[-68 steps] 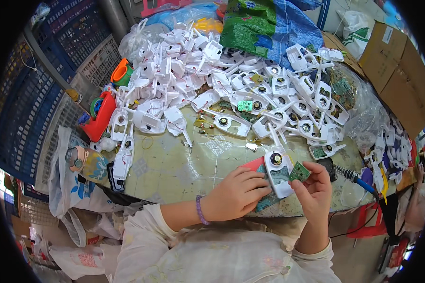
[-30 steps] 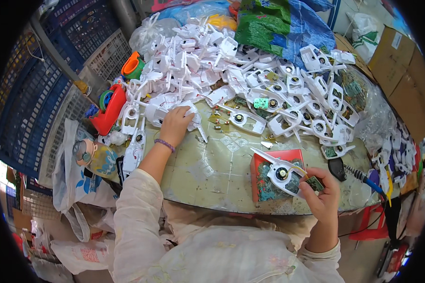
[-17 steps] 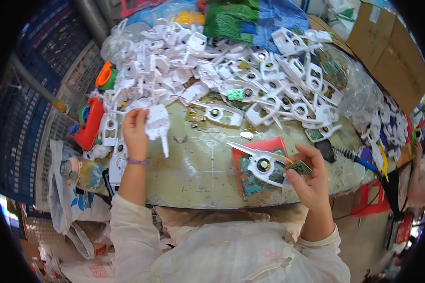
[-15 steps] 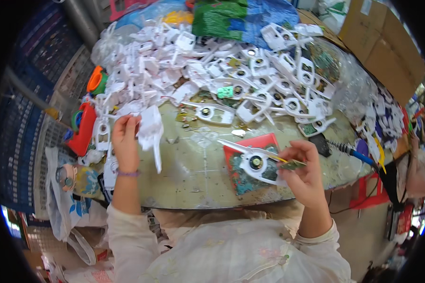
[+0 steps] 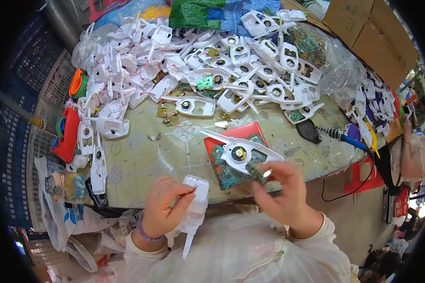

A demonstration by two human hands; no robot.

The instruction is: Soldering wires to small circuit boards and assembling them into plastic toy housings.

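Observation:
My left hand (image 5: pixel 167 205) is closed at the front edge of the table, by a white plastic casing (image 5: pixel 198 195) with a long narrow handle pointing down. Its thumb and finger pinch at the casing's edge, where a thin dark wire shows. My right hand (image 5: pixel 285 191), somewhat blurred, has a small green circuit board (image 5: pixel 257 173) at its fingertips. Just beyond lies a white casing half with a round speaker (image 5: pixel 239 153), resting over a red tray (image 5: pixel 255 128) of small green boards.
A large heap of white casings (image 5: pixel 127 66) fills the back of the table. A soldering iron with a blue handle (image 5: pixel 354 144) lies at the right by a black pad (image 5: pixel 309 132). Red plastic parts (image 5: pixel 67 137) and a cardboard box (image 5: pixel 373 37) stand at the sides.
My left hand has come down and right with its white casing, toward my body. My right hand has moved slightly left and down; the speaker casing now rests over the tray. The view has shifted.

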